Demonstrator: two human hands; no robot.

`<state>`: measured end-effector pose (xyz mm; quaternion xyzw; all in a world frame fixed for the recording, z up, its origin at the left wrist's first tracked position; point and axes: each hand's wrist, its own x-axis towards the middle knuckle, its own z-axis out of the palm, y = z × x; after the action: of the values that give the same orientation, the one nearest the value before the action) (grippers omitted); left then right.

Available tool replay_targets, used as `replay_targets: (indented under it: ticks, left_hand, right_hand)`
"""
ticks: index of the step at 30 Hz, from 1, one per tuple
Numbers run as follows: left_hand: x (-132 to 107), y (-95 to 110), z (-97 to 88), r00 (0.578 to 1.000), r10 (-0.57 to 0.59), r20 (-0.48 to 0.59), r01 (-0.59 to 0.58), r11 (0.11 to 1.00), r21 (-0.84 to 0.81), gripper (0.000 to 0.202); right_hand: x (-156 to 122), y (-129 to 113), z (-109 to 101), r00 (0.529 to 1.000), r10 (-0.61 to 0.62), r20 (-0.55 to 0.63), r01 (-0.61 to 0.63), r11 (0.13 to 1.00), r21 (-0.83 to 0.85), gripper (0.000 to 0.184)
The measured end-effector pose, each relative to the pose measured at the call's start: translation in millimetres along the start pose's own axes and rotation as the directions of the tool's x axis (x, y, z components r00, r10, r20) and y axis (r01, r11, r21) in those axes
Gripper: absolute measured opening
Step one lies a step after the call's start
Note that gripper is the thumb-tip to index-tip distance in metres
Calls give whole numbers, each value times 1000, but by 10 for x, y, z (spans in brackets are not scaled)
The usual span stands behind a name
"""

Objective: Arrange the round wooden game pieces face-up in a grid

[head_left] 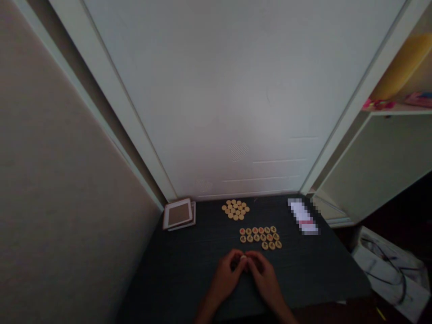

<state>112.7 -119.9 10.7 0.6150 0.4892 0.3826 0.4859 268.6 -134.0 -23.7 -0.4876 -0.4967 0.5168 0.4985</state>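
Note:
My left hand [228,272] and my right hand [262,270] meet over the front middle of the dark table, fingertips together. Between the pinching fingers shows the pale edge of a Chinese chess piece [243,257], mostly hidden by them. Just beyond my hands lie several round wooden Chinese chess pieces [256,237] in rows, face up, with red or dark characters. Farther back, a close cluster of plain-looking pieces [235,210] shows no characters that I can make out.
The dark table [189,261] backs onto a white panel [229,112]. At its back left lie stacked framed boards [179,212]; at the back right is a blurred-out white and red item [303,218]. A white box with black cables [391,270] stands beyond the right edge.

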Motion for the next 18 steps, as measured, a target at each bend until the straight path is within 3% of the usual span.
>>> replay_targets:
  ticks: [7,13,18]
  left_hand:
    - [-22,-178,-1,997,4,-75,-6,1000,-29,23]
    - [-48,-83,-50,999,45,-9,-46,997,-55,24]
    - [-69,-77,-50,1000,17,-5,-18,994,-110,26]
  right_hand:
    - [32,56,17,994,-95,56,99,992,-74,38]
    - [75,-5,-25,973,-213,89,230,919,-320,31]
    - [77,-37,-34,966,-233,110,257,907,-335,28]
